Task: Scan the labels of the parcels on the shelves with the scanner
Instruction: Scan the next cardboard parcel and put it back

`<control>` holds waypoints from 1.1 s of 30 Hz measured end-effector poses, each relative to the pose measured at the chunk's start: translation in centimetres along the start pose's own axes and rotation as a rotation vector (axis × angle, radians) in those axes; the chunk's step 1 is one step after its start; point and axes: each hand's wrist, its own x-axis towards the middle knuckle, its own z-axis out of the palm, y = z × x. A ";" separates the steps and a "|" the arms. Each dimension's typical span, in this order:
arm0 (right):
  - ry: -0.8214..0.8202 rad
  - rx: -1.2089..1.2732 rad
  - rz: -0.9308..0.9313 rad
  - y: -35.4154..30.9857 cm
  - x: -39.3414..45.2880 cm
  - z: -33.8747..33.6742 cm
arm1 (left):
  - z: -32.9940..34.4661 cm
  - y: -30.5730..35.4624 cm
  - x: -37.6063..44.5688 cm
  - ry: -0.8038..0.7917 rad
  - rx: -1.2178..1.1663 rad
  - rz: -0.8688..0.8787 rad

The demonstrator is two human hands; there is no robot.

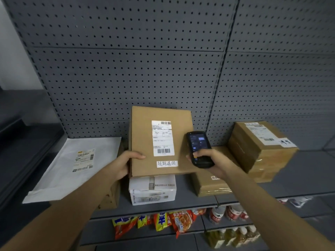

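At centre, a flat box [161, 142] is gripped by the left hand [125, 164] while the scanner [199, 149], clasped in the right hand [211, 163], is held at its 3 o'clock; parcels at 9 and 3 o'clock seemingly await scanning

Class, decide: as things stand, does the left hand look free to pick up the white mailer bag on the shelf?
Probably not yet: the left hand grips the flat cardboard parcel. The white mailer bag lies uncovered beside it.
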 end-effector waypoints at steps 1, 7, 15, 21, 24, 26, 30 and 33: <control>-0.001 -0.034 -0.035 -1.0 -0.6 -0.2 | 0.7 0.5 -0.1 0.011 0.014 0.037; -0.072 -0.194 -0.188 -5.6 -6.9 -1.5 | 5.4 2.1 -0.9 0.046 0.044 0.230; -0.164 -0.178 -0.076 -4.4 -16.5 -3.5 | 13.0 0.9 -5.6 0.030 0.138 0.216; -0.188 -0.163 0.037 -1.4 -21.1 -5.2 | 14.9 -1.7 -7.9 0.050 0.167 0.173; -0.199 -0.159 0.094 0.0 -22.8 -5.9 | 15.2 -2.8 -8.5 0.035 0.195 0.151; -0.211 -0.170 0.116 0.9 -23.5 -6.2 | 15.2 -3.4 -8.6 0.047 0.199 0.131; -0.221 -0.121 0.141 2.1 -24.4 -6.2 | 15.0 -4.3 -8.1 0.040 0.179 0.126; -0.250 -0.097 0.145 2.6 -24.4 -5.8 | 15.2 -4.6 -8.0 0.032 0.149 0.125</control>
